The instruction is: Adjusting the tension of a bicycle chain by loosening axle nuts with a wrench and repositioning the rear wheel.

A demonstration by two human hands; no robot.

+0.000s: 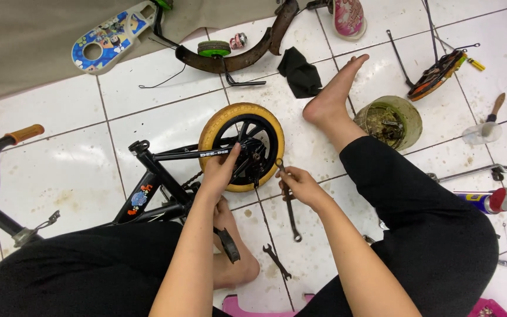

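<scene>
White, stained floor tiles [148,111] carry the whole job, with a beige cloth along the top left. At far left a black handlebar with an orange rubber grip [23,134] juts in. Next comes the small black steel bicycle frame [159,170], lying on its side across the person's lap, its yellow-tyred rear wheel with black plastic spokes [242,147] resting on the tiles just ahead of both hands. The left hand [221,170] presses on the frame beside the hub, fingers curled around the tube and hub area. The right hand [300,185] pinches the long grey steel spanner [289,202] near its ring end, fingers closed on the shank, the ring close to the axle. 1 smaller spanner [277,261] lies loose on the tiles below.

Frame and wheel look stiff and moderately heavy, best steadied at the tube; the spanner seems rigid, possibly greasy, so a firm mid-shank grip suits. Further right sit a green tub of parts [389,122] and a spray can [488,201].
</scene>
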